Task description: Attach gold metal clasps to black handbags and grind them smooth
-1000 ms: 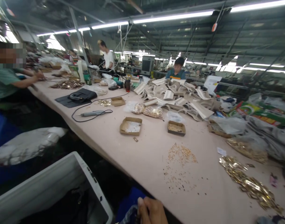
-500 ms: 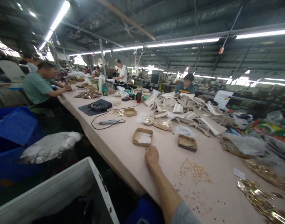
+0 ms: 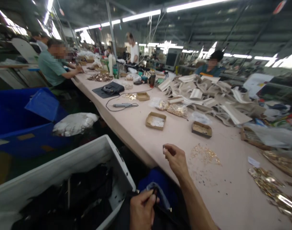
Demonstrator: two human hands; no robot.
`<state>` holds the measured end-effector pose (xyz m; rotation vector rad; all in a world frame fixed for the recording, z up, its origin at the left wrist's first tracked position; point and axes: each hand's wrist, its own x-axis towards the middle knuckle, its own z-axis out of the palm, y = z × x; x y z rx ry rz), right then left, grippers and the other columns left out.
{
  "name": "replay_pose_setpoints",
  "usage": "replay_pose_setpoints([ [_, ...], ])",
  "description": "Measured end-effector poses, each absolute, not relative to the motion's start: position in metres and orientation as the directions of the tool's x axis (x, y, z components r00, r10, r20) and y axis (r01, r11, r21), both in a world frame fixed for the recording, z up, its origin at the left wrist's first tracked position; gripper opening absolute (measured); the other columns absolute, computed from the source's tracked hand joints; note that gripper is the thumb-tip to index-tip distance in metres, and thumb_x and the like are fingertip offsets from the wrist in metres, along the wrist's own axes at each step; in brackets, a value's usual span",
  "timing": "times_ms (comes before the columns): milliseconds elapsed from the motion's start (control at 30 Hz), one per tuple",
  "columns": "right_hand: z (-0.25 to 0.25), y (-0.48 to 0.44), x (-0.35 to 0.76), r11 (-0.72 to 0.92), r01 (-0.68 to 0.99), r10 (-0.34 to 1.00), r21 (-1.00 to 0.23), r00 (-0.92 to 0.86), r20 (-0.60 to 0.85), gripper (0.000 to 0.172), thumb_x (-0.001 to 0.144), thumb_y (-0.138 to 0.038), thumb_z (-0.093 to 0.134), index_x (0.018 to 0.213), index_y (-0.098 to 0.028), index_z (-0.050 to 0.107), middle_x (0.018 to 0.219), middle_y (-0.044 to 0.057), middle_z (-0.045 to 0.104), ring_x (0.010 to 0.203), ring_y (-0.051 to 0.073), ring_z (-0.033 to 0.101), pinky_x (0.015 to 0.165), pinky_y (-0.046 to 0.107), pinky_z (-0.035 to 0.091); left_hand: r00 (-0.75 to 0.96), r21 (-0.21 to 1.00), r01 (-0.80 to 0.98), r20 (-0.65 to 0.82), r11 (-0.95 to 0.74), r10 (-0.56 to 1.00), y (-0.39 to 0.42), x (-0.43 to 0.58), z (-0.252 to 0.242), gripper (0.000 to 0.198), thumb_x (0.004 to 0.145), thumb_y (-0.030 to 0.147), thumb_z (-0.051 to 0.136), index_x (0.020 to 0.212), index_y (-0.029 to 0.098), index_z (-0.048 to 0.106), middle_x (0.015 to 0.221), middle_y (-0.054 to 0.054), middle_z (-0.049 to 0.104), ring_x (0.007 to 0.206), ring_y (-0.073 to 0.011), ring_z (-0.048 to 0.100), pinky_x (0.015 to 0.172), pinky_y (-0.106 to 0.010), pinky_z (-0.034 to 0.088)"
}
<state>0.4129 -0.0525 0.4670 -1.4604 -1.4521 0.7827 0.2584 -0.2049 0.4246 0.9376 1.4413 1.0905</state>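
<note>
My right hand (image 3: 177, 159) is raised over the near edge of the table, thumb and forefinger pinched on a small dark metal-looking piece (image 3: 163, 147) too small to name. Lower down, my left hand (image 3: 143, 209) grips a black strap-like end (image 3: 154, 192) of a dark bag-like item on my lap; its full shape is hidden. Beyond my right hand sits a shallow cardboard box (image 3: 148, 124) with white contents. Small gold fittings (image 3: 204, 155) lie scattered to the right of that hand.
A grey plastic crate (image 3: 64, 159) with black items stands at my left, near a blue bin (image 3: 40, 135). On the table (image 3: 129, 127) lie a screwdriver-like power tool (image 3: 122, 105), a dark box (image 3: 201, 129) and a pile of beige pieces (image 3: 198, 92). Other people work farther back.
My right hand has drawn back from beside the cardboard box toward me, now with a small piece pinched. My left hand and the black item have come into view; the camera has tilted down.
</note>
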Motion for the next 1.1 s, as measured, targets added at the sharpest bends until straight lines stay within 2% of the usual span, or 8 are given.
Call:
replay_pose_setpoints([
  [67, 0.467, -0.1, 0.421, 0.037, 0.233, 0.994, -0.972, 0.095, 0.061, 0.044, 0.088, -0.044, 0.068, 0.123, -0.017, 0.071, 0.079, 0.002, 0.068, 0.062, 0.015, 0.058, 0.058, 0.027, 0.048, -0.151, 0.939, -0.165, -0.325, 0.301, 0.934, -0.205, 0.263, 0.42, 0.061, 0.077, 0.067, 0.075, 0.097, 0.01, 0.083, 0.064, -0.009, 0.073, 0.031, -0.0089, 0.045, 0.031, -0.022, 0.031],
  [133, 0.464, -0.14, 0.428, -0.071, 0.159, 0.99, -0.985, 0.13, -0.05, 0.041, 0.087, -0.046, 0.073, 0.116, -0.018, 0.074, 0.074, 0.002, 0.067, 0.059, 0.015, 0.057, 0.055, 0.027, 0.047, -0.17, 0.92, -0.245, -0.35, 0.304, 0.921, -0.204, 0.266, 0.419, 0.063, 0.073, 0.063, 0.08, 0.106, 0.009, 0.082, 0.066, -0.011, 0.075, 0.029, -0.0074, 0.042, 0.03, -0.02, 0.028],
  [267, 0.451, -0.182, 0.431, -0.213, 0.051, 0.965, -0.976, 0.17, -0.202, 0.043, 0.083, -0.05, 0.079, 0.11, -0.017, 0.075, 0.076, 0.003, 0.069, 0.06, 0.015, 0.06, 0.055, 0.026, 0.049, -0.158, 0.924, -0.234, -0.343, 0.302, 0.926, -0.203, 0.27, 0.42, 0.058, 0.077, 0.054, 0.079, 0.111, 0.008, 0.081, 0.062, -0.01, 0.074, 0.029, -0.0074, 0.045, 0.032, -0.019, 0.029],
  [367, 0.445, -0.184, 0.427, -0.215, -0.045, 0.966, -0.976, 0.135, -0.219, 0.042, 0.082, -0.049, 0.081, 0.109, -0.017, 0.075, 0.077, 0.004, 0.07, 0.061, 0.015, 0.063, 0.056, 0.025, 0.051, -0.132, 0.929, -0.202, -0.34, 0.31, 0.931, -0.203, 0.273, 0.421, 0.054, 0.083, 0.049, 0.075, 0.115, 0.006, 0.079, 0.05, -0.005, 0.068, 0.03, -0.0093, 0.047, 0.033, -0.018, 0.031],
  [467, 0.447, -0.18, 0.42, -0.195, -0.06, 0.973, -0.979, 0.113, -0.201, 0.037, 0.081, -0.048, 0.081, 0.098, -0.016, 0.077, 0.068, 0.003, 0.07, 0.059, 0.016, 0.063, 0.057, 0.026, 0.052, -0.106, 0.928, -0.2, -0.339, 0.314, 0.935, -0.204, 0.276, 0.422, 0.053, 0.087, 0.044, 0.069, 0.121, 0.004, 0.076, 0.04, -0.002, 0.061, 0.03, -0.0112, 0.049, 0.034, -0.019, 0.036],
  [567, 0.45, -0.18, 0.413, -0.214, -0.078, 0.971, -0.974, 0.089, -0.221, 0.038, 0.081, -0.05, 0.081, 0.093, -0.015, 0.077, 0.063, 0.004, 0.068, 0.057, 0.017, 0.063, 0.054, 0.026, 0.053, -0.084, 0.928, -0.218, -0.326, 0.302, 0.942, -0.205, 0.28, 0.423, 0.049, 0.089, 0.038, 0.066, 0.121, 0.002, 0.075, 0.04, -0.002, 0.063, 0.03, -0.0117, 0.05, 0.035, -0.02, 0.041],
  [800, 0.443, -0.184, 0.409, -0.18, 0.003, 0.98, -0.984, 0.087, -0.179, 0.036, 0.084, -0.052, 0.077, 0.091, -0.016, 0.077, 0.069, 0.004, 0.07, 0.059, 0.017, 0.065, 0.057, 0.027, 0.057, -0.041, 0.93, -0.243, -0.293, 0.275, 0.955, -0.209, 0.284, 0.422, 0.046, 0.091, 0.033, 0.062, 0.123, 0.002, 0.075, 0.045, -0.003, 0.066, 0.033, -0.0134, 0.056, 0.039, -0.022, 0.048],
  [1100, 0.439, -0.188, 0.412, -0.205, 0.024, 0.974, -0.978, 0.107, -0.201, 0.041, 0.081, -0.055, 0.078, 0.092, -0.015, 0.079, 0.072, 0.006, 0.07, 0.059, 0.018, 0.065, 0.056, 0.029, 0.058, -0.008, 0.934, -0.251, -0.265, 0.254, 0.964, -0.213, 0.284, 0.423, 0.041, 0.092, 0.028, 0.058, 0.122, 0.005, 0.076, 0.047, -0.003, 0.068, 0.036, -0.0135, 0.06, 0.042, -0.021, 0.049],
])
